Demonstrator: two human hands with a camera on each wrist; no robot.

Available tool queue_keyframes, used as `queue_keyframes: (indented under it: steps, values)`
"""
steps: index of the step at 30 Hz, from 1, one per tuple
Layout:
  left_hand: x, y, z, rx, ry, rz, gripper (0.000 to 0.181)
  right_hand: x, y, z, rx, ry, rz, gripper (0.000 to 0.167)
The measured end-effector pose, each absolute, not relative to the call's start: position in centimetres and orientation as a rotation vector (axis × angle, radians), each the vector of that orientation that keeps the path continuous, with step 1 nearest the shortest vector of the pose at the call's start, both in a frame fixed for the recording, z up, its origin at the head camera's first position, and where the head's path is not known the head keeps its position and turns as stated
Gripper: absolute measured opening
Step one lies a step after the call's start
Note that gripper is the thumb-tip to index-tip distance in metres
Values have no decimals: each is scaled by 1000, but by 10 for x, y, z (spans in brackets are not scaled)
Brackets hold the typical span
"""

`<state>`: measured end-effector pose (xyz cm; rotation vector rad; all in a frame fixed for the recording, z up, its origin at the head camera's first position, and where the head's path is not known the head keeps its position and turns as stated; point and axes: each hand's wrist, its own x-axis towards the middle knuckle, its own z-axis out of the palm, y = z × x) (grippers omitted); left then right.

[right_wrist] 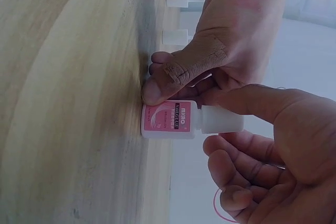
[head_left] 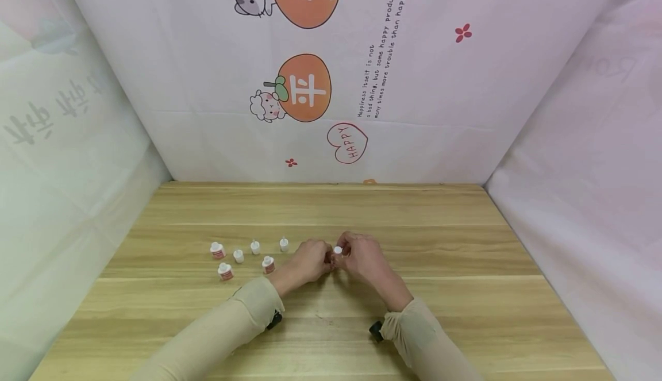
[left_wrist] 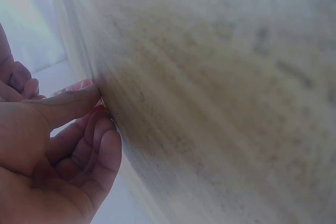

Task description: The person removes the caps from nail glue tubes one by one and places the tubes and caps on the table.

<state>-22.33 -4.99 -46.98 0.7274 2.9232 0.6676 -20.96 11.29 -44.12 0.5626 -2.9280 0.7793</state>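
Note:
A small nail glue bottle (right_wrist: 167, 120) with a pink label stands upright on the wooden table, its white cap (right_wrist: 223, 119) on top. My left hand (head_left: 312, 259) holds the bottle's body low down, with the thumb against its side in the right wrist view. Around the cap, my right hand (head_left: 364, 258) pinches with thumb and fingers. In the left wrist view, the left fingers hide most of the bottle, and only a strip of pink label (left_wrist: 79, 86) shows.
Left of my hands stand three pink-labelled bottles (head_left: 218, 250) with pale tops. Among them are three white caps (head_left: 238, 256), at least two with a thin tip pointing up. White printed cloth (head_left: 414, 151) walls the table (head_left: 439, 312) at the back and sides.

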Motion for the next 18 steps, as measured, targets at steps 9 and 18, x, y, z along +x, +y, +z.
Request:
queue_keyframes:
  steps: [9, 18]
  values:
    - [-224, -50, -471, 729, 2917, 679, 12, -209, 113, -442, 571, -2929, 755, 17]
    - [-224, -50, -471, 719, 2912, 683, 12, -209, 113, -442, 553, -2926, 753, 17]
